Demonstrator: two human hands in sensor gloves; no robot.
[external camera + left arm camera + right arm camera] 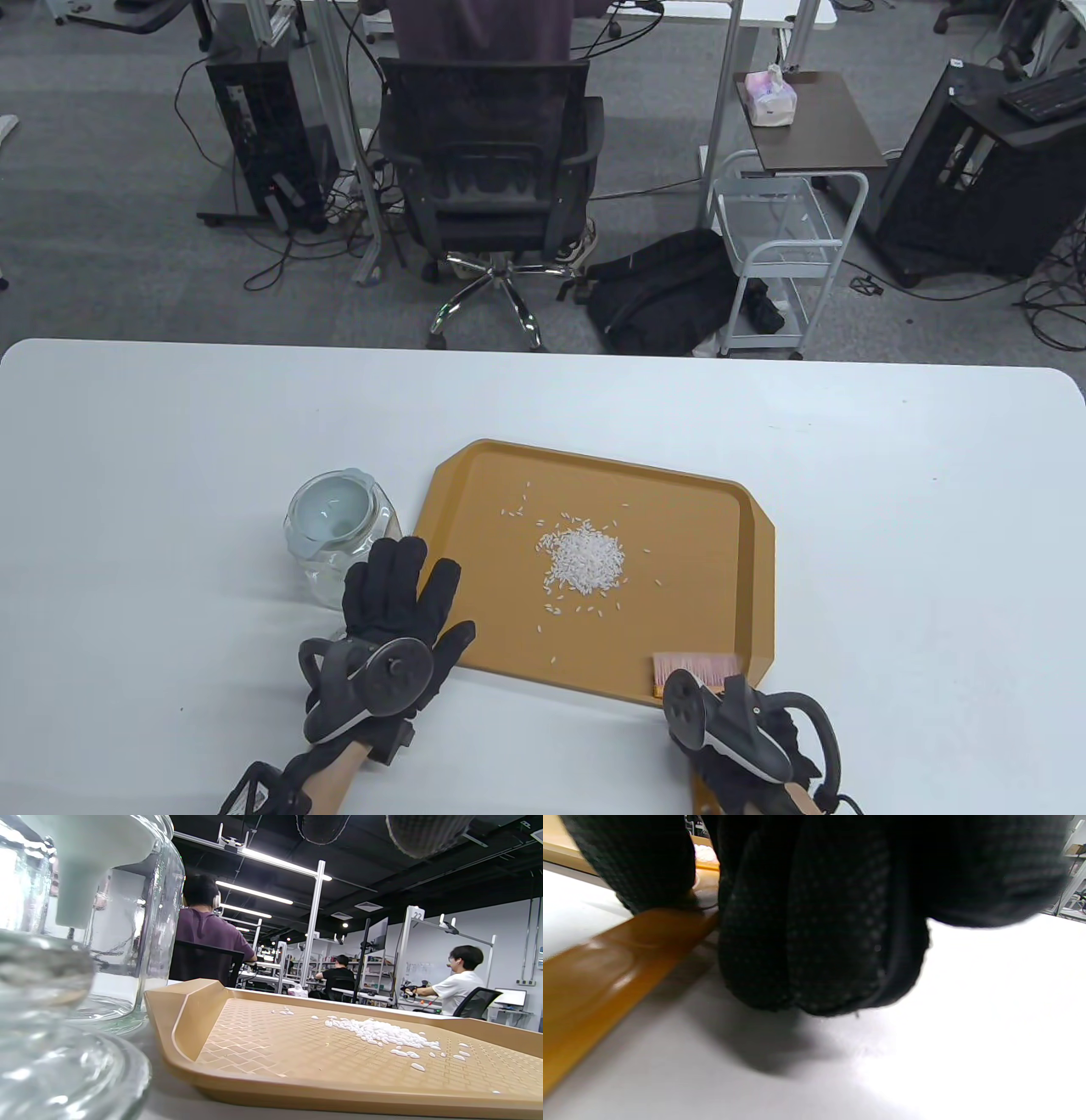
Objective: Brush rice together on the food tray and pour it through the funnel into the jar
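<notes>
An ochre food tray (475,475) lies in the middle of the white table, with a small heap of rice (584,562) at its centre and stray grains around it. Left of the tray stands a glass jar (316,570) with a pale funnel (333,514) in its mouth. My left hand (399,594) hovers flat with fingers spread between the jar and the tray's near left corner, holding nothing. My right hand (747,747) grips a wooden-handled brush (606,971); its pink bristles (694,667) sit at the tray's near right corner. The left wrist view shows jar (140,925), tray (263,1039) and rice (382,1033).
A blurred glass shape (51,1035) fills the left wrist view's lower left, close to the camera. The white table (891,526) reaches far to the right and left of the tray. Beyond its far edge stand an office chair (492,170) and a small cart (776,255).
</notes>
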